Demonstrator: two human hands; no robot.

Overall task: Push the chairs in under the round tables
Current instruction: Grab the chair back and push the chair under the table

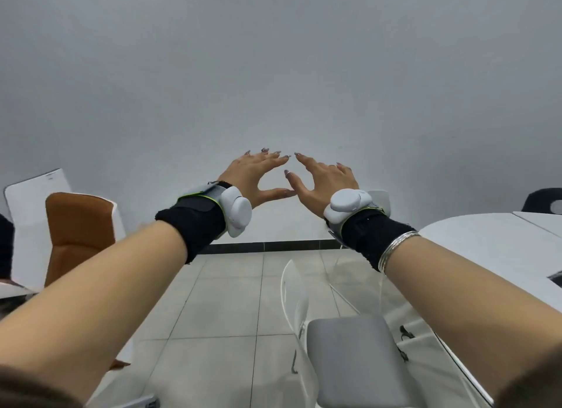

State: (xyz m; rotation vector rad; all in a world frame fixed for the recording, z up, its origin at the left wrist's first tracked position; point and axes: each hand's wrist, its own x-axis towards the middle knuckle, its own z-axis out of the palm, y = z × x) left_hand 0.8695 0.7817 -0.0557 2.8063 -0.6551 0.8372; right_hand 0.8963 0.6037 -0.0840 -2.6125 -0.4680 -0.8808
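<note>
Both my arms reach straight out in front of a plain grey wall. My left hand (258, 176) and my right hand (322, 179) are raised with fingers spread, thumbs nearly touching, holding nothing. Below my right forearm stands a clear-backed chair with a grey seat cushion (352, 365), beside a white round table (492, 246) at the right. An orange chair (79, 225) with a white shell stands at the left, under my left forearm.
A white chair back (33, 191) rises behind the orange chair. A dark chair (544, 199) sits behind the white table at the far right. Pale floor tiles (225, 304) stretch between the chairs to a dark skirting strip at the wall.
</note>
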